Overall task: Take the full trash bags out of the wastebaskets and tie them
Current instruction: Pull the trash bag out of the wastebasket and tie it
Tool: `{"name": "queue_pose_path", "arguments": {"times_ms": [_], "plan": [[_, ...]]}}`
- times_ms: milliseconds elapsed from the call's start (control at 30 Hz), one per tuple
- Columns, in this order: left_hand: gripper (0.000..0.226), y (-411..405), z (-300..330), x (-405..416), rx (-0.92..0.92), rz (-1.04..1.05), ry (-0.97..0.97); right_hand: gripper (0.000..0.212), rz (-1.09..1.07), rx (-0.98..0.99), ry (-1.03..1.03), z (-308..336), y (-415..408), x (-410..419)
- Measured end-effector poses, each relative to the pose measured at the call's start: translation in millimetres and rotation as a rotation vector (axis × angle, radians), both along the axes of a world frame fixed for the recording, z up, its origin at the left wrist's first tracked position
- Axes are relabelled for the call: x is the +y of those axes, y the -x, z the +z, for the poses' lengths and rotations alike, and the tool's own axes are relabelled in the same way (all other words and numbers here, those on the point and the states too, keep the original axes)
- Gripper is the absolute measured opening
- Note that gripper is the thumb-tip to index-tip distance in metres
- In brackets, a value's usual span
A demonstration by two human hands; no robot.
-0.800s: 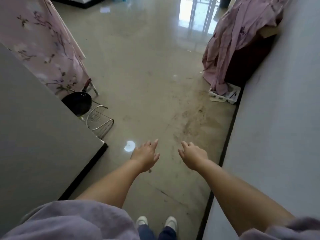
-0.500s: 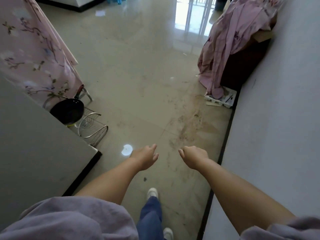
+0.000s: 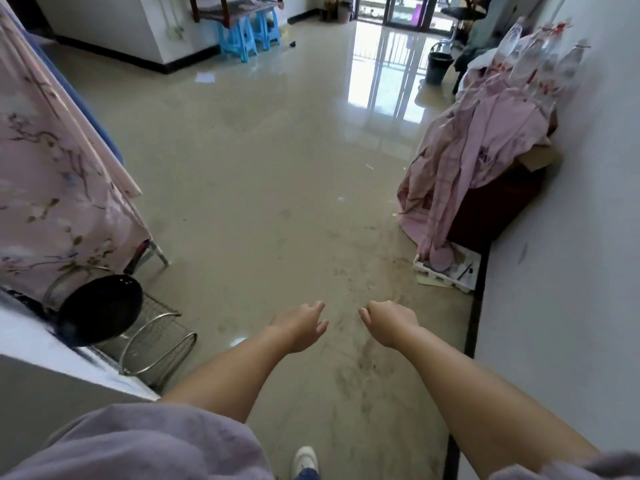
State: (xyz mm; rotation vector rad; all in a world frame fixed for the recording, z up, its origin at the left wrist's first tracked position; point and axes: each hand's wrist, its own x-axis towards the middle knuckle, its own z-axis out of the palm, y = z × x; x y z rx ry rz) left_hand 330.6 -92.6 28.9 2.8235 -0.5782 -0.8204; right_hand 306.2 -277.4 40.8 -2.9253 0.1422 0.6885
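Observation:
My left hand [image 3: 299,327] and my right hand [image 3: 389,322] hang side by side in front of me over the beige tiled floor [image 3: 277,188]. Their fingers are loosely curled and both hold nothing. No trash bag shows. Far off by the balcony door stands a small pinkish bin [image 3: 344,14]. A dark bucket [image 3: 438,67] sits to its right near the window.
A black pan [image 3: 100,308] on a wire rack [image 3: 156,344] lies at the left below a floral pink cloth [image 3: 52,188]. At the right wall, pink fabric [image 3: 464,161] covers a dark box, with a white tray [image 3: 446,273] below. Blue stools [image 3: 242,36] stand at the back.
I have stepped forward and the view has tilted up, showing the far room and balcony door. Both hands stay held out, empty, in much the same pose.

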Motion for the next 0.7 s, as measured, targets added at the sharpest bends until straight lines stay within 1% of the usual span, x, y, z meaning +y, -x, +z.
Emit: {"name": "queue_pose_path", "arguments": {"times_ms": [233,400,567,700], "plan": [[0.047,-138,10,-20,-0.040,-0.008,-0.019,0.046,0.020,-0.046,0.008,16,-134,-30],[0.048,-247,7,-49,-0.077,0.035,0.001,0.045,0.077,-0.073,0.043,18,-248,-61],[0.050,-347,16,-69,-0.092,0.142,0.013,0.041,0.262,-0.037,0.109,30,-372,-84],[0.050,-413,22,-58,-0.069,0.259,0.039,0.046,0.347,-0.008,0.125,31,-469,-78]]}}
